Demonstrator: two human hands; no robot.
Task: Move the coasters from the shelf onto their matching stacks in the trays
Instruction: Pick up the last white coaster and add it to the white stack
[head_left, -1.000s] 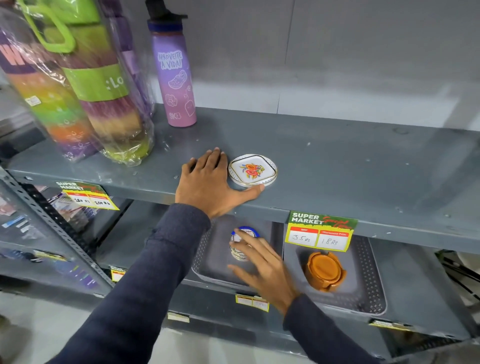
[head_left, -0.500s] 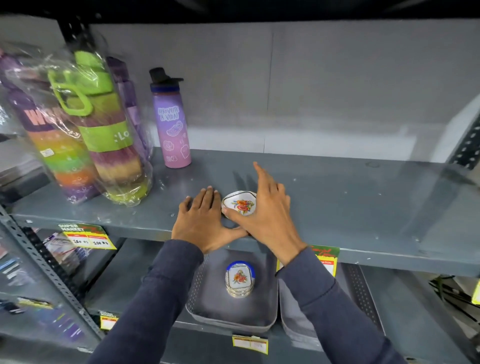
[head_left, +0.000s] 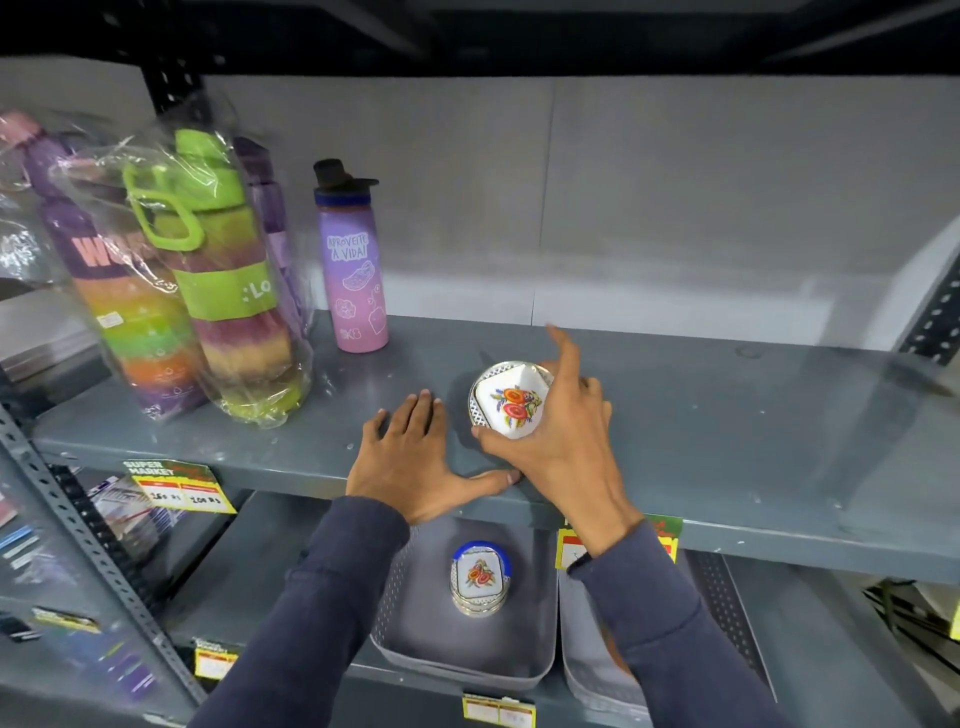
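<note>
Gripping a white floral coaster (head_left: 511, 402), the right hand (head_left: 563, 436) held it tilted up on edge above the grey shelf (head_left: 701, 415), thumb at its lower left rim and fingers curled behind its right side, index finger pointing up and away. That grip was closed on the coaster, whose flowered face was turned toward the camera. The left hand (head_left: 415, 462) lay flat and open on the shelf just beside it, palm down, holding nothing, its thumb stretched along the front edge close under the right hand.

Below, on the lower shelf, a grey perforated tray (head_left: 415, 634) held a small stack of matching floral coasters (head_left: 480, 579), the top one blue-rimmed. A second tray (head_left: 587, 660) sat just beside it on the right, mostly hidden by the right sleeve. Well apart to the left on the upper shelf stood a purple bottle (head_left: 353, 260) and wrapped multicoloured bottles (head_left: 208, 291).
</note>
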